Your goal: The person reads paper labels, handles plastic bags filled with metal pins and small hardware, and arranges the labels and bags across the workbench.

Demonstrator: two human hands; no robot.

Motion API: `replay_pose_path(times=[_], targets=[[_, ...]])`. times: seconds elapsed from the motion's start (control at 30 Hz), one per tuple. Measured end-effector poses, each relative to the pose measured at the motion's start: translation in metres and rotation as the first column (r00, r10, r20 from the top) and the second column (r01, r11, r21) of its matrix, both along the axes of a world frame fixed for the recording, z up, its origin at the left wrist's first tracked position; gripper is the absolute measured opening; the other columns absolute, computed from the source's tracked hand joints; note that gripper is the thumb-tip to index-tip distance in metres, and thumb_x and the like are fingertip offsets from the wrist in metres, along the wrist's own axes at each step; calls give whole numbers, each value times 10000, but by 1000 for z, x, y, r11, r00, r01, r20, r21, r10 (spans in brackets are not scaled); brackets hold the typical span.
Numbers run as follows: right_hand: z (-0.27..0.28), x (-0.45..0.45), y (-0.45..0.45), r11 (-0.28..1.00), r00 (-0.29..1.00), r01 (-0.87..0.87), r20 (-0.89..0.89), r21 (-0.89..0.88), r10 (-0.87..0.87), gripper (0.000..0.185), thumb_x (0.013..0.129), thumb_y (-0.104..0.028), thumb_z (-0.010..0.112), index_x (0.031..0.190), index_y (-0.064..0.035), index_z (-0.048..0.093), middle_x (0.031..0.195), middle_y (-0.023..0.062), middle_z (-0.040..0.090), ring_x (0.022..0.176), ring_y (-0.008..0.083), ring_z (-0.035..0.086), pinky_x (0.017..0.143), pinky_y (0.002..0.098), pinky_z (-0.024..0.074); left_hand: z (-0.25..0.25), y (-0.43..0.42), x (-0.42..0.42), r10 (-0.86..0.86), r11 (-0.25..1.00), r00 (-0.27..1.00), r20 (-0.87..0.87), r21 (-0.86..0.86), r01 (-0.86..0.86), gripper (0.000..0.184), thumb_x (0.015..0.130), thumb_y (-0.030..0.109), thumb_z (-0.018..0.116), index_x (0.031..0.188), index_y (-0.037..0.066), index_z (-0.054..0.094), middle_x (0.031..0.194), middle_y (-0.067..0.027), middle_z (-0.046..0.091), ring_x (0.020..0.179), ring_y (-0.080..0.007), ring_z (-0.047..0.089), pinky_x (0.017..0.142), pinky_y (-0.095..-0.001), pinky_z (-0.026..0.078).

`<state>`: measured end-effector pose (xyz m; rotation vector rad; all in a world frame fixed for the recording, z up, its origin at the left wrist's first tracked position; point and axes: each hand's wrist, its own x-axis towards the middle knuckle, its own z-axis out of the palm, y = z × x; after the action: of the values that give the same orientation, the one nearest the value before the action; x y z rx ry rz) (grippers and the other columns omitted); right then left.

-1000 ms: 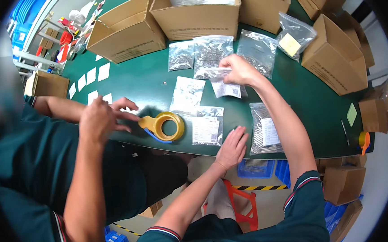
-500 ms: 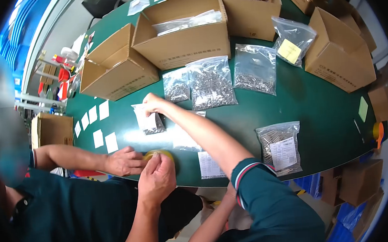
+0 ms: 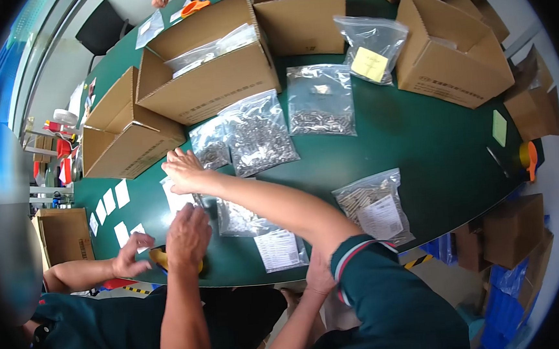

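My right hand (image 3: 185, 171) reaches far left across the green table, palm down over the top of a small clear bag with a white label (image 3: 177, 198); its fingers look apart. Part of that bag is hidden behind a co-worker's hand (image 3: 190, 236). My left hand (image 3: 321, 276) is at the table's front edge under my right arm, its fingers hidden. Near it lies a labelled bag (image 3: 280, 251). Below my right forearm rests a clear bag of small parts (image 3: 234, 220). The co-worker's other hand (image 3: 133, 256) is open beside a roll of yellow tape (image 3: 159, 257).
Bags of metal parts (image 3: 258, 134) lie mid-table, in front of open cardboard boxes (image 3: 211, 82). A bag of pins (image 3: 376, 206) lies to the right. White paper slips (image 3: 122, 193) are spread at left. An orange tape dispenser (image 3: 530, 160) is at the right edge.
My view has shifted right, so the table things appear further left. My right hand's fingers have loosened from a pinch on the small bag. The co-worker's hands have moved apart.
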<state>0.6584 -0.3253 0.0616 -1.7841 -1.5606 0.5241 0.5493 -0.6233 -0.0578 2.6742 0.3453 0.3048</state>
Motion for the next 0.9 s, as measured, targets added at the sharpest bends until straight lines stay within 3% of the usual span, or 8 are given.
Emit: replay_pose_path(times=[0.07,0.13,0.2,0.37,0.57,0.63,0.73,0.9], targets=[[15,32,-31,993,994,-109,30,39,108,347,597,-185,643,906,-43,573,1008,135,510,1014,279,458,816,389,409,66,15,25,66,997,991,115,-55,-60,419,733,178,543,1104,-1,461,1185,-204,393,1127,-357,380,904,-459,342],[28,71,-85,980,993,-109,-25,166,115,269,653,-178,613,871,-24,585,871,147,563,873,294,540,758,364,433,60,12,24,74,997,987,141,-39,-69,408,709,132,566,1088,7,483,1179,-191,405,1107,-347,406,892,-452,354],[36,110,-144,985,992,-123,-27,119,127,240,711,-166,577,901,-19,585,874,132,573,851,288,549,744,370,433,62,13,25,71,997,988,141,-48,-64,398,704,126,570,1076,6,492,1172,-189,410,1102,-345,412,889,-450,356],[2,177,-236,974,946,227,238,-3,-220,240,713,-77,577,951,-53,585,846,114,560,798,279,555,701,364,452,63,13,25,58,997,990,130,-56,-51,395,695,113,573,1067,8,494,1163,-181,414,1095,-340,417,888,-447,357],[-32,187,-250,959,855,256,435,118,-282,345,669,-85,642,1006,-73,567,836,71,457,810,224,468,678,334,408,62,13,25,45,998,992,118,-48,-39,396,694,111,574,1068,12,494,1161,-178,414,1096,-341,414,891,-453,353],[-44,190,-249,957,800,252,527,141,-288,350,682,-49,590,1029,-86,565,857,67,453,828,214,446,684,315,385,62,13,24,42,999,993,110,-39,-38,397,692,112,575,1067,11,494,1158,-179,415,1093,-343,415,891,-454,353],[-46,194,-250,965,809,216,524,151,-264,373,685,-6,519,1046,-93,562,855,66,456,831,217,450,690,321,381,63,13,25,37,999,994,105,-28,-34,396,691,114,574,1065,11,494,1150,-182,418,1087,-346,417,890,-453,354],[-45,200,-249,971,805,181,544,154,-236,322,708,-39,482,1015,-86,565,883,58,459,855,199,442,685,307,370,63,13,25,39,999,994,101,-24,-37,398,693,114,572,1069,13,490,1146,-179,420,1088,-340,417,892,-447,352]])
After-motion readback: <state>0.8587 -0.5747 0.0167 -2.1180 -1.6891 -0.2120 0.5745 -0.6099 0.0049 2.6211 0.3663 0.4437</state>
